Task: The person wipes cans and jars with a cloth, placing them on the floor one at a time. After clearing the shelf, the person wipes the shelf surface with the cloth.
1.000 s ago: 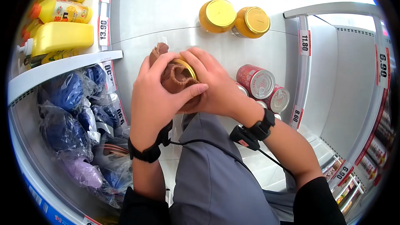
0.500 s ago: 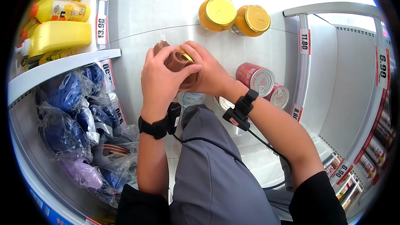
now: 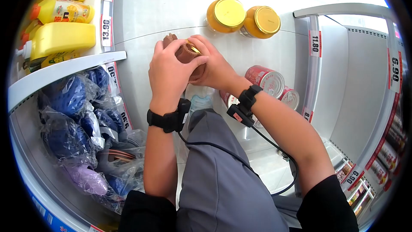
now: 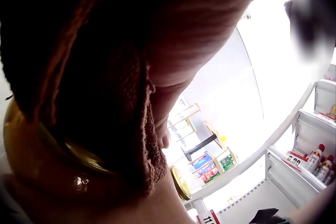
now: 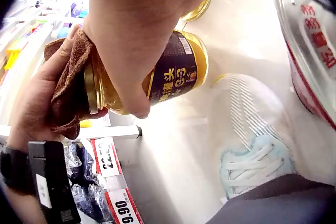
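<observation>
In the right wrist view my right hand grips a glass jar of amber contents with a dark label. The jar is tilted on its side, its gold lid towards my left hand. A brown cloth lies bunched over the lid end. My left hand holds this cloth around the lid, thumb across the near side in the head view. Both hands meet at the jar above the floor. Part of the lid shows between cloth and right fingers; most of the jar is hidden there by the hands.
Two gold-lidded jars stand on the floor ahead. Red cans lie and stand to the right, close to my shoe. Shelves flank both sides, with yellow bottles and plastic-wrapped shoes at left and a white shelf at right.
Both hands have moved a little forward, away from my body, with the jar and cloth. The left forearm has shifted right, uncovering more of my shoe. The cloth stays on the lid.
</observation>
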`<act>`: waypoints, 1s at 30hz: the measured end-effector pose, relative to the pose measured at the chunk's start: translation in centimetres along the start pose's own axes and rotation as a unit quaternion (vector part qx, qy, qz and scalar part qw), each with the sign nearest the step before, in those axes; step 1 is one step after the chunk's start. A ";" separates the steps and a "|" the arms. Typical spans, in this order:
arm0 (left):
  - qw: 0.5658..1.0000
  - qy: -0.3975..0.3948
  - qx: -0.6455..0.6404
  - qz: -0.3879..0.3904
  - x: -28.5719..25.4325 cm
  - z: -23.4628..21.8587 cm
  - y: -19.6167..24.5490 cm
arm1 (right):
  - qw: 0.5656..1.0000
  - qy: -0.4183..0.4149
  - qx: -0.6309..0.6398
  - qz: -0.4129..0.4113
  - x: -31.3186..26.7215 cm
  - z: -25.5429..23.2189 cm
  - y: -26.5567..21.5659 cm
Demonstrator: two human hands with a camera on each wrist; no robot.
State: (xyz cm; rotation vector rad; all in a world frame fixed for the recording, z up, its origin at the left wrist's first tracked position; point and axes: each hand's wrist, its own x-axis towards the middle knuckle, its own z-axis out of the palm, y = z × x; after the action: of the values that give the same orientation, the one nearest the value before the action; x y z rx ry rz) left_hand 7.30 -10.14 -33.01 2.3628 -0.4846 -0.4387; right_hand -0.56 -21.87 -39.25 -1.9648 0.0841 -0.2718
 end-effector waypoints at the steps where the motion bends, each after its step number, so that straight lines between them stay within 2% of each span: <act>1: 1.000 0.000 0.000 0.000 0.1 0.0 0.1 | 1.000 0.000 0.000 0.003 0.1 0.0 0.1; 20: 1.000 -0.004 0.027 -0.007 0.7 1.4 -0.7 | 0.998 -0.031 0.010 0.059 -0.3 0.3 2.3; 30: 0.999 0.000 0.043 -0.005 1.1 2.1 -0.3 | 0.996 -0.032 0.022 0.075 0.0 -0.7 1.9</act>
State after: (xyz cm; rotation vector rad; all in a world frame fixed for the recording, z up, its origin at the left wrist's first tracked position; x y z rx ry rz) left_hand 7.39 -11.57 -34.92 2.4481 -0.5022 -0.4304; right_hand -0.64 -23.25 -40.70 -1.9116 0.1818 -0.1111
